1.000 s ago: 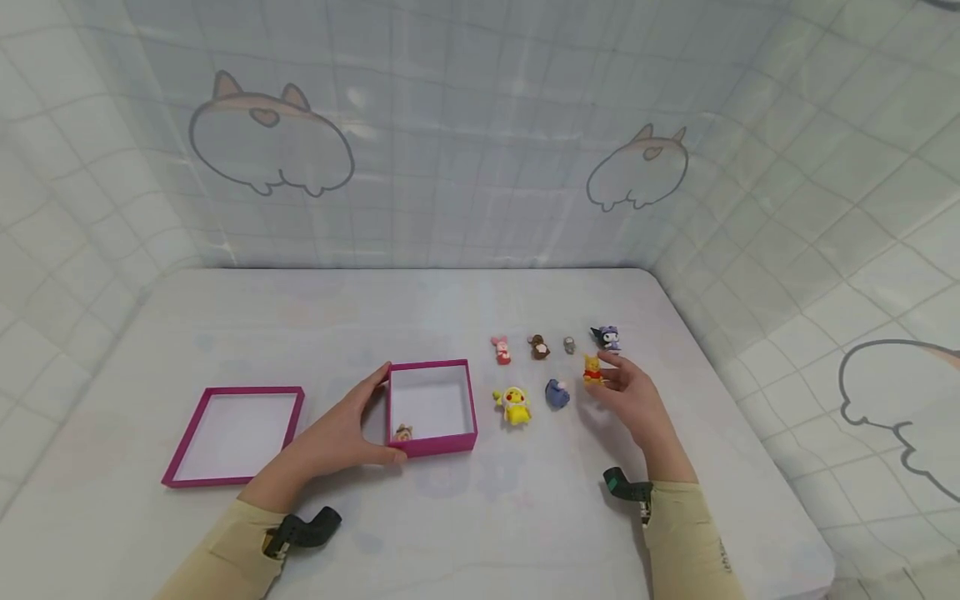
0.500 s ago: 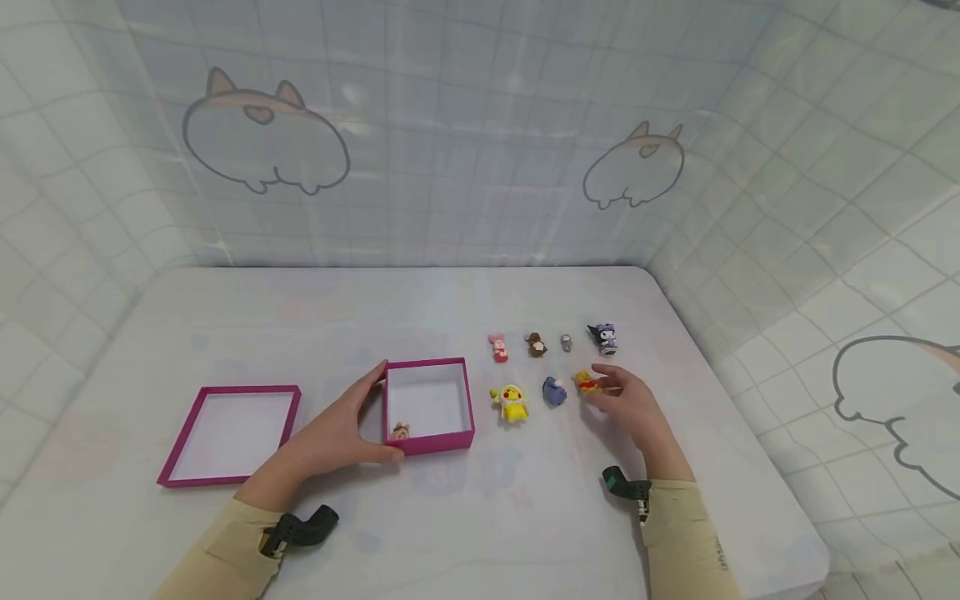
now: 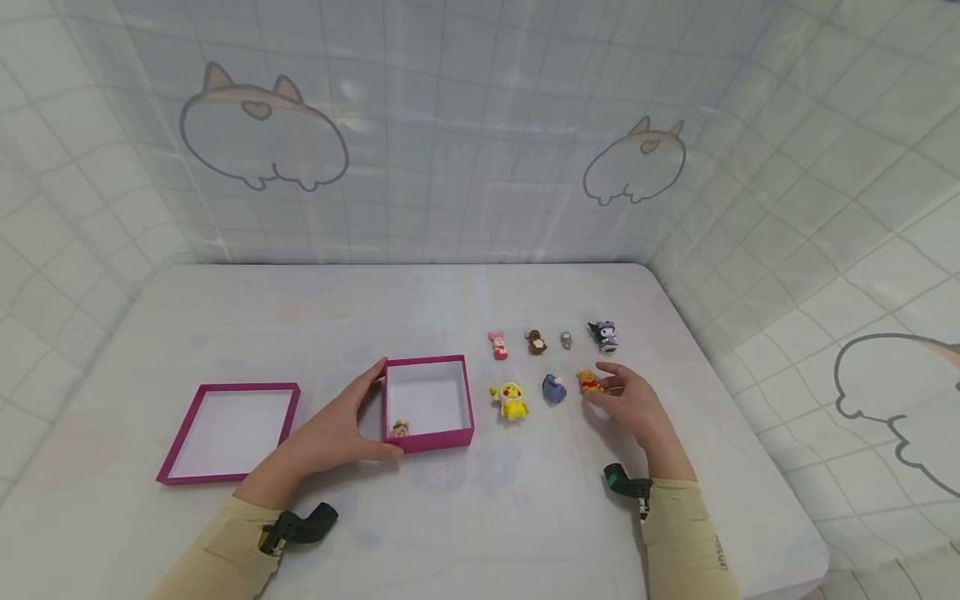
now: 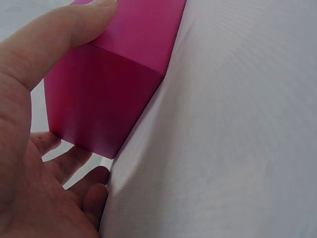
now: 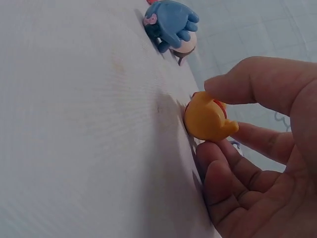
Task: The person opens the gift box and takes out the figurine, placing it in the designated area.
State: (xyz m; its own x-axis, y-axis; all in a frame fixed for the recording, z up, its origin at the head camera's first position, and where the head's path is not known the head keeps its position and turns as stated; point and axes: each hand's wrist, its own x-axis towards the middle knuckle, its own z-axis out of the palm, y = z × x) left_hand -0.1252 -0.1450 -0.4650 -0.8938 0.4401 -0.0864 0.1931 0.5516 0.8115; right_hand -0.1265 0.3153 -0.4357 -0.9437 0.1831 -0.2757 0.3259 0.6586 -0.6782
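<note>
My left hand (image 3: 337, 429) grips the left side of a magenta open-topped box (image 3: 438, 440), thumb at its front wall and fingers at the far left corner. A small brown figurine (image 3: 401, 428) lies in the box's front left corner. In the left wrist view the thumb overlaps the box's outer wall (image 4: 133, 34). At the right, my right hand (image 3: 630, 404) pinches a yellow Winnie the Pooh figurine (image 3: 589, 382) in a red shirt, which lies tilted on the table. The right wrist view shows the thumb on the Pooh figurine (image 5: 203, 119), other fingers curled beside it.
The box's magenta-rimmed lid (image 3: 225, 477) lies at the left. Left of Pooh are a blue Eeyore figurine (image 3: 554, 389) and a yellow Pikachu figurine (image 3: 513, 403). Behind stand a pink piglet figurine (image 3: 498, 345), a brown one (image 3: 536, 342), a small grey one (image 3: 566, 340) and a black-and-purple one (image 3: 604, 336).
The Pooh figurine has gone from upright to tilted and lower on the table, a little to the left, with my right hand on it. My left hand keeps its grip on the box.
</note>
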